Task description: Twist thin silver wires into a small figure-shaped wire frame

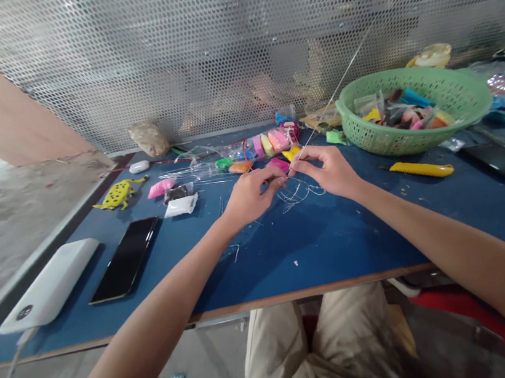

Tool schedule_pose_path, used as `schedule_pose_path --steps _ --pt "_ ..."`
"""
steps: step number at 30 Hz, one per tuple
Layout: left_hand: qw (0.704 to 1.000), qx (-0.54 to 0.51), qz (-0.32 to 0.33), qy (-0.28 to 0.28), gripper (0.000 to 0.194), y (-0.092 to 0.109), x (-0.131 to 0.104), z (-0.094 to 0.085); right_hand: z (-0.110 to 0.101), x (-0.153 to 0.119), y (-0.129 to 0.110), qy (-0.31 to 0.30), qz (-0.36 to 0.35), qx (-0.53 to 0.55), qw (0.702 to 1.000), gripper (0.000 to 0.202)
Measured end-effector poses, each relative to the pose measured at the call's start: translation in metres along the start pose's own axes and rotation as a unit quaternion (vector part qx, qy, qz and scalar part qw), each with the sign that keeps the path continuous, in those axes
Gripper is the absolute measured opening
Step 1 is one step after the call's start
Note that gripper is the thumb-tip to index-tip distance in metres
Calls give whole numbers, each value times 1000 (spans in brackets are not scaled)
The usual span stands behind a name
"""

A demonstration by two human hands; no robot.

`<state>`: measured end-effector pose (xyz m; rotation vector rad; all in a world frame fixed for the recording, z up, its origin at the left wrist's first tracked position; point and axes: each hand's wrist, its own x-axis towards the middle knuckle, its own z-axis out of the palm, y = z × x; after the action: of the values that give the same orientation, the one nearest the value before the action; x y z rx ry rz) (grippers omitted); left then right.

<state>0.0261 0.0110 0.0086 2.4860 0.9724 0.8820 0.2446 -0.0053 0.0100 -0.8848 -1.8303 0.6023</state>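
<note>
My left hand [251, 196] and my right hand [330, 169] are close together above the blue table, both with fingers pinched. Between them they grip a thin, pale, silvery wire [341, 81]. One long straight length of it rises from my right fingertips toward the upper right. Thin loops [302, 193] hang or lie just below the fingertips; whether they belong to the same piece I cannot tell. Behind my hands lie a magenta packet [278, 165] and a yellow one [292, 153]. The exact pinch points are partly hidden by my fingers.
At the right are a green basket [389, 137] of small items and a yellow cutter knife [422, 169]. A phone [126, 260], a white power bank [51, 283], clay packets [181, 206] and a spotted yellow toy lizard [118, 195] lie left. A perforated metal panel [216, 51] stands behind.
</note>
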Motion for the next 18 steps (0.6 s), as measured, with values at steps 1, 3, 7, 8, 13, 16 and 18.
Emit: schedule_pose_path --steps 1,3,7,8,13,16,18 --pt "1000 9 5 -2 20 0 0 0 0 1 1 -4 9 11 1000 22" --pt "1000 22 13 -4 22 1 -1 0 0 1 4 -12 33 34 999 23" --pt "999 47 23 -6 23 6 -3 3 2 2 9 -18 81 51 995 32" --pt "998 53 25 -6 23 8 -3 4 2 2 10 -18 90 45 995 34" --pt "995 99 -12 7 20 14 -5 7 1 1 13 -24 113 -7 993 38" --pt "993 111 -43 27 18 10 -3 6 -1 1 12 -44 99 -31 994 32" --pt "991 123 -47 37 19 6 -2 4 -1 1 10 -59 76 -38 995 23"
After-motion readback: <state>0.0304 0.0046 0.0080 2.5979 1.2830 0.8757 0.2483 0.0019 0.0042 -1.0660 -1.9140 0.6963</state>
